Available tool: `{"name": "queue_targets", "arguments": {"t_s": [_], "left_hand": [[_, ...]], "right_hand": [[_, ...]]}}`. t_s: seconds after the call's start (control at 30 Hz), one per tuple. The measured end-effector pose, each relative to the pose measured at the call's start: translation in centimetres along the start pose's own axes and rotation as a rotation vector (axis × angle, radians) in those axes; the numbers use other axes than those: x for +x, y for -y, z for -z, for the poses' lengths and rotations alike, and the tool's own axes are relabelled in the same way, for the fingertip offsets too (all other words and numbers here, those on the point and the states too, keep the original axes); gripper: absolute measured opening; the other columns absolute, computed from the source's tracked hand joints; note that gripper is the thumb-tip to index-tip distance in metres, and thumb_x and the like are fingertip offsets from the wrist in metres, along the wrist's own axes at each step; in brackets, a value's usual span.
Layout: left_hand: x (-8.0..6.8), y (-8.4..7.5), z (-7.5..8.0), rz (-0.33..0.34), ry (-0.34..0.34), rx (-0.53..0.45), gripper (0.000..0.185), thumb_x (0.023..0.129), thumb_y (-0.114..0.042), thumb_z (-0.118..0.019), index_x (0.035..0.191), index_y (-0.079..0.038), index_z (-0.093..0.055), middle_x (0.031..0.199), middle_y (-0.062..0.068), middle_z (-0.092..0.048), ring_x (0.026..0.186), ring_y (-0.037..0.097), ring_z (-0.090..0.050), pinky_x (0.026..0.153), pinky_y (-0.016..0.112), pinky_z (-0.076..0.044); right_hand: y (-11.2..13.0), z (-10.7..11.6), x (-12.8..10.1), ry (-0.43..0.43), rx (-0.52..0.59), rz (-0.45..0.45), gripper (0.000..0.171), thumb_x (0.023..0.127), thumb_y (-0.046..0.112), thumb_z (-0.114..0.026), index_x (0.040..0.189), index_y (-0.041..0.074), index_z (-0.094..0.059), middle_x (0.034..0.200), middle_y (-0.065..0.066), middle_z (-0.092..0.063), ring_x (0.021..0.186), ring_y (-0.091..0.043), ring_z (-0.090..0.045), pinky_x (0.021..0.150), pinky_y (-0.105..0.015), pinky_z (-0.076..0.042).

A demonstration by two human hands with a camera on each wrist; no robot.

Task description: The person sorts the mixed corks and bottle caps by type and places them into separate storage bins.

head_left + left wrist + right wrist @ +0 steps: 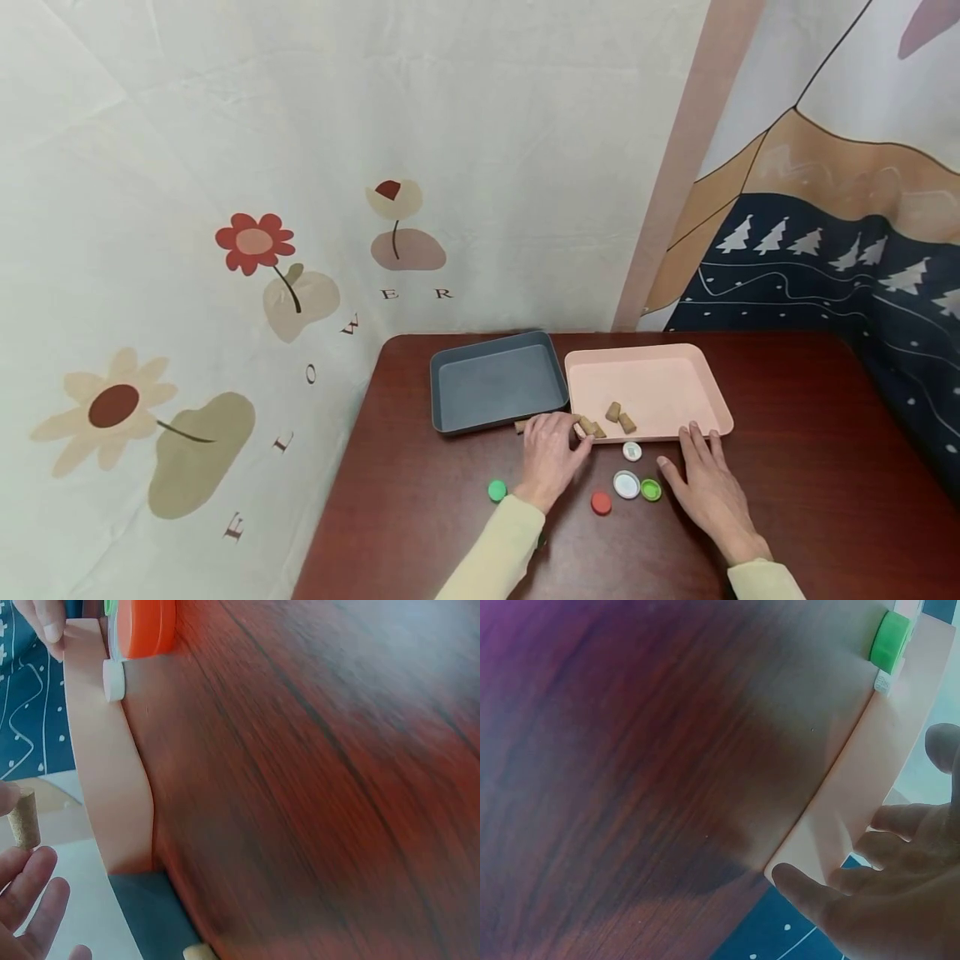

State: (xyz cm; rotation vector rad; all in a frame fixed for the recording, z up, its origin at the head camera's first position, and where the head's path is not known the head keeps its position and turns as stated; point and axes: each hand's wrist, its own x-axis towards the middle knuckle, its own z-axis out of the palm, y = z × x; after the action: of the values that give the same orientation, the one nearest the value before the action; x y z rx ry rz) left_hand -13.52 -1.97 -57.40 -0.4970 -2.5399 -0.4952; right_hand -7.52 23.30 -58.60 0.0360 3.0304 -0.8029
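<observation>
Head view: my left hand (551, 454) sits at the near left corner of the pink tray (705, 392), pinching a cork (587, 426) over the tray's rim. Two more corks (619, 417) lie inside, near edge. My right hand (705, 483) rests flat, fingers straight, fingertips at the tray's near right rim. Grey tray (495, 387) stands just left of the pink one. Bottle caps (626, 484) lie on the table (810, 500) between my hands.

Left wrist view: cork (24, 819) held at my fingertips (30, 877) above the pink tray (112, 795); orange cap (146, 626) beyond.

Right wrist view: relaxed fingers (870, 859) touch the pink tray's (855, 780) edge; green cap (890, 641) far along it.
</observation>
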Motion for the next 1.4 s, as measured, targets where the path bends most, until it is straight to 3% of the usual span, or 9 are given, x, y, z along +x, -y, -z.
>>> {"name": "queue_targets", "arguments": {"t_s": [0.2,0.47,0.6,0.77,0.93,1.13,1.27,1.4], "left_hand": [[0.7,-1.2,-1.3,-0.017,0.015,-0.016,0.029,0.084,-0.042,-0.085,0.102,-0.021,-0.077,0.095,-0.008,-0.074,0.093,0.014,-0.068,0.094,0.036,-0.049],[1.7,-2.2,-2.3,0.001,0.106,-0.004,0.031,0.088,-0.046,-0.080,0.108,-0.022,-0.078,0.100,-0.008,-0.074,0.097,0.013,-0.067,0.095,0.036,-0.049],[2.4,-2.6,-2.8,0.010,0.120,0.023,0.030,0.088,-0.045,-0.080,0.106,-0.022,-0.078,0.099,-0.007,-0.074,0.094,0.014,-0.067,0.090,0.035,-0.049],[3.4,-2.6,-3.2,0.012,0.101,0.115,0.024,0.084,-0.041,-0.082,0.098,-0.021,-0.079,0.097,-0.005,-0.074,0.091,0.017,-0.065,0.080,0.033,-0.045],[4.2,-2.4,-3.5,-0.028,0.110,0.224,0.019,0.084,-0.040,-0.082,0.093,-0.023,-0.078,0.097,-0.005,-0.073,0.093,0.018,-0.063,0.079,0.035,-0.038],[4.7,-2.3,-3.6,-0.047,0.103,0.284,0.017,0.082,-0.037,-0.083,0.081,-0.021,-0.077,0.084,-0.004,-0.071,0.083,0.018,-0.061,0.075,0.035,-0.034],[4.7,-2.3,-3.8,-0.034,0.160,0.306,0.020,0.085,-0.040,-0.081,0.079,-0.021,-0.076,0.084,-0.003,-0.070,0.085,0.019,-0.061,0.076,0.036,-0.035],[4.6,-2.5,-4.0,-0.008,0.228,0.259,0.023,0.086,-0.045,-0.080,0.089,-0.023,-0.076,0.099,-0.002,-0.071,0.097,0.020,-0.062,0.085,0.041,-0.038]], "right_hand": [[0.0,-0.1,-0.3,-0.036,0.007,0.010,0.078,0.107,0.047,-0.050,0.153,-0.014,-0.034,0.161,-0.036,-0.026,0.151,-0.056,-0.012,0.107,-0.075,-0.029],[0.0,-0.2,-0.3,-0.062,0.012,0.026,0.077,0.107,0.045,-0.052,0.153,-0.014,-0.036,0.160,-0.035,-0.028,0.151,-0.056,-0.014,0.108,-0.073,-0.029],[0.0,-0.3,-0.3,-0.083,0.012,0.030,0.076,0.106,0.045,-0.054,0.152,-0.014,-0.038,0.159,-0.035,-0.030,0.150,-0.056,-0.017,0.106,-0.074,-0.031],[-0.1,-0.5,-0.3,-0.094,0.014,0.032,0.075,0.106,0.044,-0.054,0.151,-0.013,-0.039,0.159,-0.034,-0.031,0.150,-0.055,-0.017,0.106,-0.073,-0.032],[-0.2,-0.4,-0.2,-0.073,0.010,0.023,0.076,0.106,0.045,-0.053,0.153,-0.013,-0.037,0.161,-0.033,-0.030,0.151,-0.054,-0.016,0.108,-0.072,-0.030],[0.0,-0.3,-0.1,-0.031,0.006,0.009,0.076,0.107,0.045,-0.053,0.155,-0.011,-0.035,0.162,-0.033,-0.027,0.152,-0.053,-0.015,0.111,-0.070,-0.029],[0.1,-0.2,-0.1,-0.023,0.005,0.000,0.076,0.106,0.044,-0.054,0.155,-0.011,-0.034,0.162,-0.033,-0.027,0.152,-0.054,-0.015,0.112,-0.070,-0.029],[0.1,0.0,-0.2,-0.018,0.007,-0.006,0.076,0.107,0.044,-0.053,0.155,-0.011,-0.034,0.163,-0.033,-0.026,0.152,-0.054,-0.014,0.112,-0.070,-0.028]]}}
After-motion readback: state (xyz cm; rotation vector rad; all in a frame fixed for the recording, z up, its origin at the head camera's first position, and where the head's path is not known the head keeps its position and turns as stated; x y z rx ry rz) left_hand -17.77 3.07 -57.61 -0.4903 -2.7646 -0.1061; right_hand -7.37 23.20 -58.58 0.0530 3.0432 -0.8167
